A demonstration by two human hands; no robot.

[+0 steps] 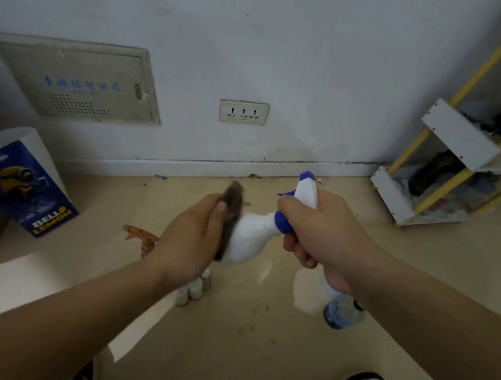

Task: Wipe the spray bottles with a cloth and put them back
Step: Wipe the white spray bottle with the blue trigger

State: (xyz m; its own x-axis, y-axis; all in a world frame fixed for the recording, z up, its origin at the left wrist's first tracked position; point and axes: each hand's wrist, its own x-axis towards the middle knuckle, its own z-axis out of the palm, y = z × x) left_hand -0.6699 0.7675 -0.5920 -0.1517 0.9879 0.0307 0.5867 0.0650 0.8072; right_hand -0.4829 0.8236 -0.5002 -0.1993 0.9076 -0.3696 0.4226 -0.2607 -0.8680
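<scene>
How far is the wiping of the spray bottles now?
Nothing looks finished. In hand: the right hand holds the white spray bottle by its blue neck while the left hand holds the dark brown cloth against its body. Left: putting it back, and possibly the orange-trigger bottle and the clear bottle of blue liquid on the floor; their state is unclear.

Dim soft indoor light, floor glare patches, motion-blurred cloth, wide-angle edge distortion

bag left, spray bottle centre, rack right, socket on wall behind
</scene>
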